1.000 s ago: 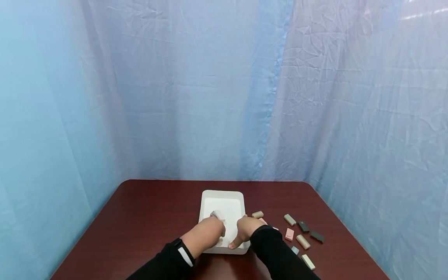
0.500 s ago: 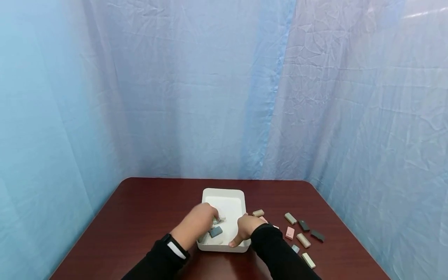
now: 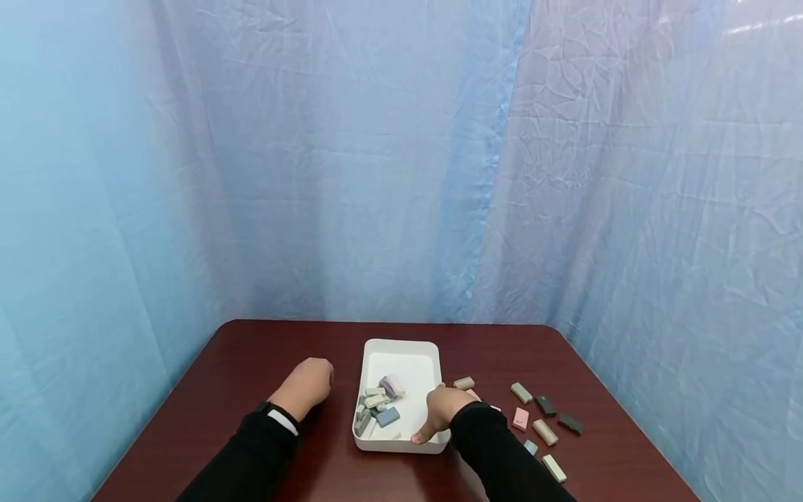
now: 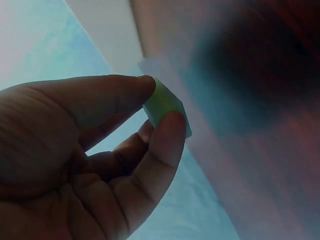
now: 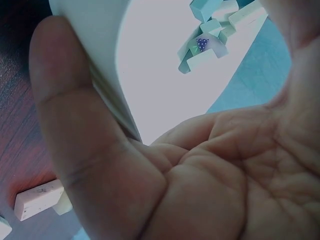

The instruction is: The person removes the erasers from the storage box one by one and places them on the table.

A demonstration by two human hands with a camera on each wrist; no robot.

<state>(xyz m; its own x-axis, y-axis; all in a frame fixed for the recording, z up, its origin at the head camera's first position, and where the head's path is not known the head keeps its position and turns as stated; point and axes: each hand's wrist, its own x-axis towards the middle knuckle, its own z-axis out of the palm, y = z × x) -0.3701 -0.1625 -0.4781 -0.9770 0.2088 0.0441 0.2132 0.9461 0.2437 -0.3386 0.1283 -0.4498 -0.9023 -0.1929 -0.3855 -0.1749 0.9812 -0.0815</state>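
My left hand (image 3: pixel 307 385) is over the table, left of the white tray (image 3: pixel 414 362). In the left wrist view its thumb and fingertip pinch a small pale green eraser (image 4: pixel 167 102). My right hand (image 3: pixel 442 411) grips the tray's right wall, with the thumb on the inner side and fingers outside. Several erasers lie heaped in the tray's left part, among them a blue-grey eraser (image 3: pixel 388 416) and a white and purple eraser (image 3: pixel 392 386). A printed bunch of grapes shows on one eraser (image 5: pixel 204 44) in the right wrist view.
Right of the tray, loose erasers lie scattered on the dark red table (image 3: pixel 263 355): a pink eraser (image 3: pixel 521 418), a black eraser (image 3: pixel 569 423), a beige eraser (image 3: pixel 544 432) and several others. Blue curtains (image 3: pixel 376 174) hang behind and at both sides.
My left hand has come up from among the erasers in the tray and moved left over the table with the green eraser. The right hand has stayed at the tray wall.
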